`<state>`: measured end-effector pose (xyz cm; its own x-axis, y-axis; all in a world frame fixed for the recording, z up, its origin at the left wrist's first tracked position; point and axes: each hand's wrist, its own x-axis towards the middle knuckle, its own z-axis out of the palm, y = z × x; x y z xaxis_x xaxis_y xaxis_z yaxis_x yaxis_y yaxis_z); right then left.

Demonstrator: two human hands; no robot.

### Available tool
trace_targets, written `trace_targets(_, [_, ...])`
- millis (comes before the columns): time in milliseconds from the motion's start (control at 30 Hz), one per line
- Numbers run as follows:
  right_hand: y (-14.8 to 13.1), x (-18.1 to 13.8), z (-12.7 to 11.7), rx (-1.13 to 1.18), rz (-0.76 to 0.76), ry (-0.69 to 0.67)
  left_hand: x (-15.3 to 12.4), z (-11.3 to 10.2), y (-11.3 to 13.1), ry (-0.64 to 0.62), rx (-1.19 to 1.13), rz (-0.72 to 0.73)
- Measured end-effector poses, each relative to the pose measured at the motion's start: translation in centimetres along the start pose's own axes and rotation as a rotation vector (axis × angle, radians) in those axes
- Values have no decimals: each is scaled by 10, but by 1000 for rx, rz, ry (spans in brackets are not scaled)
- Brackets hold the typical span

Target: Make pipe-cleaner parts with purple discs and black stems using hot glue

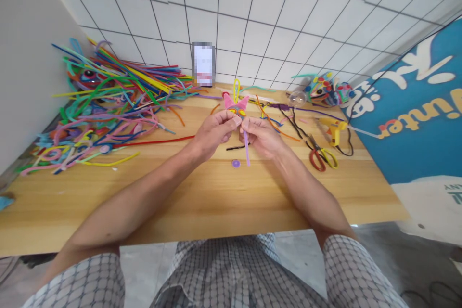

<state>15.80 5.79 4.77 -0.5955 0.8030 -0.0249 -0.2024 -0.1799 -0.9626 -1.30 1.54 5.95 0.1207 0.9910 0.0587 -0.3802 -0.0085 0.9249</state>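
Observation:
A light purple pipe cleaner (247, 150) hangs down from the fingertips of my right hand (265, 137), which is closed in a pinch. My left hand (216, 132) is also pinched, thumb against finger, at the hidden upper end of that pipe cleaner. The two hands nearly touch. Just behind them lies a craft figure with pink pointed ears (236, 102), yellow eye shapes and a yellow loop (237, 90) on top; its lower part is covered by my hands. A small purple disc (236, 163) rests on the table below the hands, near a short black piece (237, 147).
Many coloured pipe cleaners (119, 91) are heaped on the left of the wooden table (216, 202). A phone (204, 64) leans on the tiled wall. At the right are scissors (321, 156), a yellow glue gun (334, 130) and a decorated colourful craft piece (321, 89).

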Motion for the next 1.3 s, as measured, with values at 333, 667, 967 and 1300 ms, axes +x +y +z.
trace_targets(333, [4, 1, 5, 20, -7, 48, -5, 10, -3, 105, -158, -87])
trace_targets(667, [-2, -2, 5, -10, -19, 2, -5, 7, 2, 14, -102, -55])
trace_targets(967, [-2, 0, 6, 12, -33, 21, -4, 8, 5, 45, -188, -161])
trace_targets(1300, [-6, -2, 5, -17, -3, 3, 0, -2, 4, -47, 6, -29])
